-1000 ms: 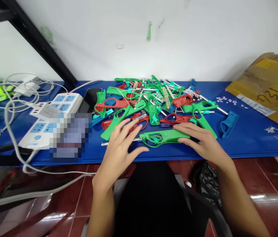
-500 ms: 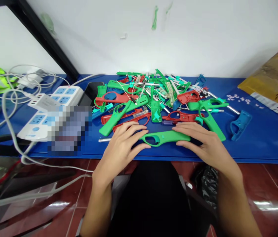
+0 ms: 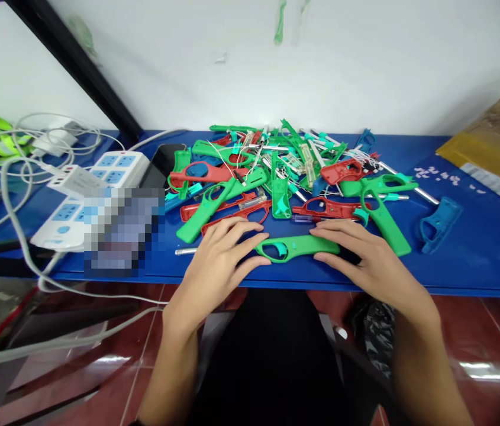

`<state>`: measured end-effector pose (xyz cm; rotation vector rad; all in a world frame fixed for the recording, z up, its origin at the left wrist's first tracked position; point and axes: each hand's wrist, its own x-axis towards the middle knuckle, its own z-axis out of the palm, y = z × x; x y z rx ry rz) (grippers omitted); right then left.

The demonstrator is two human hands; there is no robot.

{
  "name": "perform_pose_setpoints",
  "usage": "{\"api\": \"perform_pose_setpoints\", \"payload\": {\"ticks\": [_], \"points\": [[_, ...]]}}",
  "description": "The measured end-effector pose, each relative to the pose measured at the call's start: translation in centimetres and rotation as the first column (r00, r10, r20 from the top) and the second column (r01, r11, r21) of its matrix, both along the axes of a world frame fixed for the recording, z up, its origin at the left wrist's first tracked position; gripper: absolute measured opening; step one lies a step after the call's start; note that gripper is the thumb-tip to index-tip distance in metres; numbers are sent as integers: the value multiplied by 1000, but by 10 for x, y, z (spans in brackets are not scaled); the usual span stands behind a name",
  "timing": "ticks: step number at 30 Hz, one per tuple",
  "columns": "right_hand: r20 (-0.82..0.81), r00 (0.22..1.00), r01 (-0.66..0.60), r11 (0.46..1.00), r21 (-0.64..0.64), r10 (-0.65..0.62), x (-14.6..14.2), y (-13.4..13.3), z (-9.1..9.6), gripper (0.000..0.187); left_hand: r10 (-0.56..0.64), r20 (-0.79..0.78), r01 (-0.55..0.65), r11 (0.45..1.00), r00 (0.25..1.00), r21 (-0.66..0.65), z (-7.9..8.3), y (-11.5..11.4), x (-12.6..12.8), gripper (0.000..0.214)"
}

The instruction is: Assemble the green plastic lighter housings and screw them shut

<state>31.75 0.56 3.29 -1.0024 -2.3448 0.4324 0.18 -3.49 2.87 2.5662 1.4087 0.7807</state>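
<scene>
A green gas lighter (image 3: 305,245) with a teal trigger lies lengthwise near the table's front edge, between my two hands. My left hand (image 3: 221,260) grips its trigger end between thumb and fingers; the metal tube (image 3: 185,251) sticks out to the left beyond that hand. The handle end is held by my right hand (image 3: 365,251), thumb in front and fingers behind. Just behind the lighter are red casing halves (image 3: 329,208), a purple-handled tool (image 3: 303,219) and green casing pieces (image 3: 207,210).
Lighter parts, tubes and wires (image 3: 285,165) are heaped against the wall. A blue casing piece (image 3: 440,225) lies at right, near small white bits (image 3: 436,174) and a taped cardboard box (image 3: 493,142). At left are a white power strip (image 3: 65,222), cables and a blurred-out phone (image 3: 125,234).
The view has shifted slightly. Both hands keep their hold on the green gas lighter, and its position on the table looks almost the same.
</scene>
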Motion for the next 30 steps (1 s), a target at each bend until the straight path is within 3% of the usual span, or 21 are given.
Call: {"api": "perform_pose_setpoints", "payload": {"ticks": [16,30], "points": [[-9,1000,-12,992,125,14,-5,-1,0,32,48,164,-54,998,985,33,-5,-2,-1,33],[-11,1000,-19,996,92,20,-7,0,-1,33,32,28,-32,999,999,-24,3,0,0,32]]}}
